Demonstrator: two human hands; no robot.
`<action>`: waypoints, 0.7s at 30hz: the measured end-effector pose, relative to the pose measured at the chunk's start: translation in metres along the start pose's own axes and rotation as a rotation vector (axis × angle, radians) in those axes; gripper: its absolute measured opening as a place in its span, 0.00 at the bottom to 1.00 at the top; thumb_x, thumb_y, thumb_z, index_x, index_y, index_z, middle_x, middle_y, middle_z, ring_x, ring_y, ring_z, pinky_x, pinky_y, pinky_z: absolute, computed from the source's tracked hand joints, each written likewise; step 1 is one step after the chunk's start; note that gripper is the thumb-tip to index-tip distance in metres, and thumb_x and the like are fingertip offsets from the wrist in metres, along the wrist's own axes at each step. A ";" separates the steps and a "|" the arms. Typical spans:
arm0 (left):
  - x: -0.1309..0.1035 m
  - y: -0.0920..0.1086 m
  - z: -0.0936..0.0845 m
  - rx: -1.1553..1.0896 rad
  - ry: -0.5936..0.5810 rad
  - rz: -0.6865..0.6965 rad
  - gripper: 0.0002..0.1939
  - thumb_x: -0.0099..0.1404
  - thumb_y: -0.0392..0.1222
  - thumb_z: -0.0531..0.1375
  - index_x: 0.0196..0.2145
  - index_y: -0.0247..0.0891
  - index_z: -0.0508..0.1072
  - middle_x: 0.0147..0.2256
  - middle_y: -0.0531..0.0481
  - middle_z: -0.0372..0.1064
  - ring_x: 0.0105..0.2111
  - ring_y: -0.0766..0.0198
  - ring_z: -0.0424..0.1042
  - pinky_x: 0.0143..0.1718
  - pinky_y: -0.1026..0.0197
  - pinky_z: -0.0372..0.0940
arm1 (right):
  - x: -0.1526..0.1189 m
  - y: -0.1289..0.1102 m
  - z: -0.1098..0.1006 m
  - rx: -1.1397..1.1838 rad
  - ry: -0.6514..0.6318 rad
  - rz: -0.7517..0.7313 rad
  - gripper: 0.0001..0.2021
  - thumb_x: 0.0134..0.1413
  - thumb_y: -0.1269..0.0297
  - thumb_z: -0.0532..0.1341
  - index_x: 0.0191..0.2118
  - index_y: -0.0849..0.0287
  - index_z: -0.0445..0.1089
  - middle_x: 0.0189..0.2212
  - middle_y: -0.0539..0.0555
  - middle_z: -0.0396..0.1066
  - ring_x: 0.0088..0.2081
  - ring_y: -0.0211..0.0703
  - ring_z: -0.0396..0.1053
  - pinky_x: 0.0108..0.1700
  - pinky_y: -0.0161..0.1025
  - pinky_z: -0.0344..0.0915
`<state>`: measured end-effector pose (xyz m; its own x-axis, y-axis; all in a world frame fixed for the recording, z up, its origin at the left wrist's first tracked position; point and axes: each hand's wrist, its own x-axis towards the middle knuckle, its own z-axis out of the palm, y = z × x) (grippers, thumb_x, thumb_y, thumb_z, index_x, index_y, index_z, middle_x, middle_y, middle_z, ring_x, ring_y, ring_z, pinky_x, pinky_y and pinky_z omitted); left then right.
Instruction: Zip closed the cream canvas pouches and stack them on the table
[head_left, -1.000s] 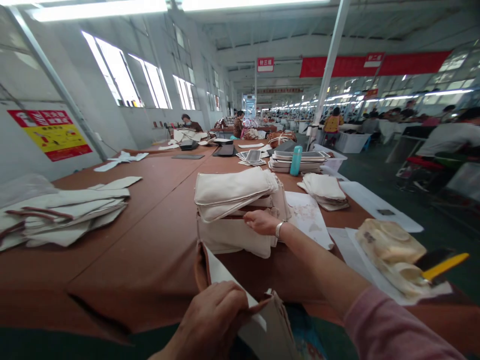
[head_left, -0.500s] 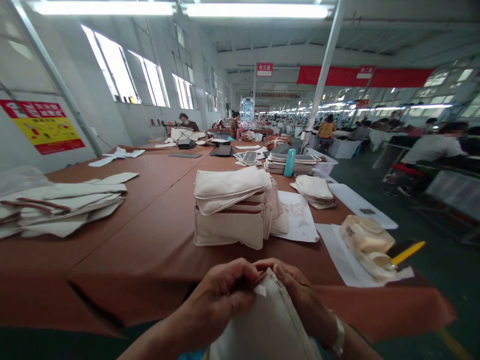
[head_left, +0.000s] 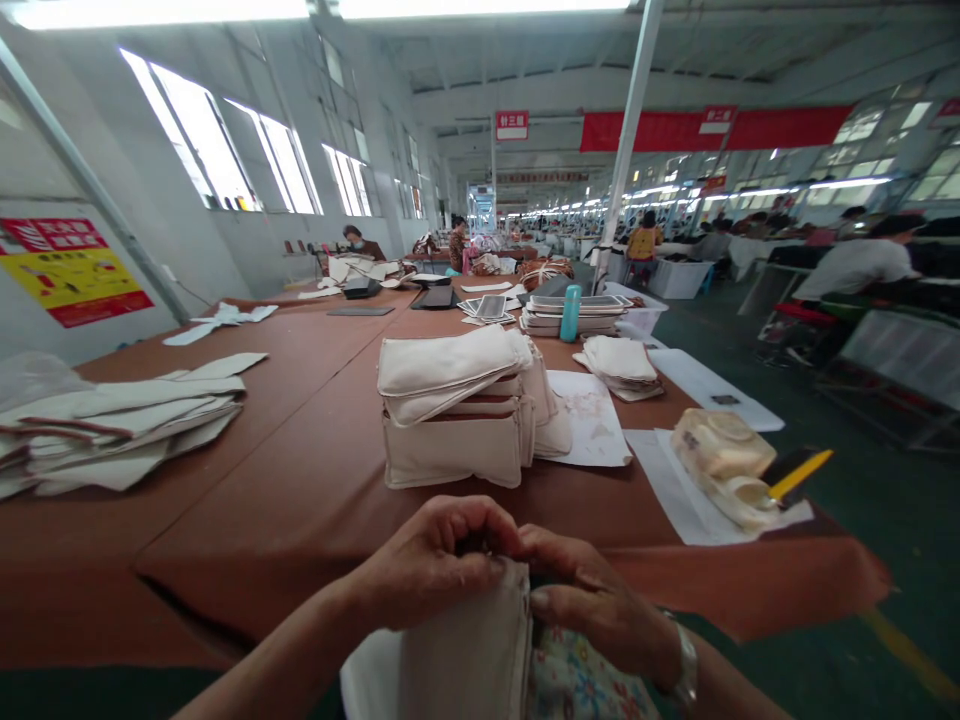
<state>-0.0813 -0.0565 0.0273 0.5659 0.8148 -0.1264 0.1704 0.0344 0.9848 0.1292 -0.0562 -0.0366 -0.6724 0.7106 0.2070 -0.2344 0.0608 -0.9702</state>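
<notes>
A cream stitched piece (head_left: 469, 650), looking like a leather bag panel, stands on edge low in the head view, before the table's near edge. My left hand (head_left: 431, 565) is closed, with thumb and fingers pinching its top edge. At the upper right corner, my right hand (head_left: 600, 595) has bent fingers pressed against the edge, its thumb along the side seam. The fingertips of both hands meet at the top and partly hide the corner. Beyond my hands sits a stack of similar cream pieces (head_left: 450, 450) with brown inner edges.
A brown-covered table (head_left: 300, 440) spreads ahead. Loose cream panels (head_left: 127, 420) lie left. At right are a small cream pile (head_left: 619, 365), a blue bottle (head_left: 570, 312), and a stained plastic container (head_left: 720, 450) with a yellow-handled tool (head_left: 801, 478). Floral cloth (head_left: 589, 680) shows below my right hand.
The cream piece has swung left and turned more upright, uncovering floral cloth on its right. My left hand has shifted left and slightly up; my right thumb has come down the side seam.
</notes>
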 end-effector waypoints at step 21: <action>0.005 -0.023 0.007 0.235 -0.063 -0.085 0.06 0.64 0.39 0.56 0.34 0.35 0.71 0.29 0.56 0.60 0.30 0.68 0.57 0.29 0.68 0.53 | -0.013 -0.004 0.006 -0.719 0.128 -0.018 0.09 0.68 0.67 0.48 0.37 0.57 0.62 0.32 0.51 0.67 0.35 0.39 0.65 0.39 0.36 0.60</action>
<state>-0.0770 -0.0568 0.0028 0.5897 0.7766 -0.2216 0.3980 -0.0407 0.9165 0.1346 -0.0704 -0.0349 -0.5755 0.7788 0.2497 0.3040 0.4872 -0.8187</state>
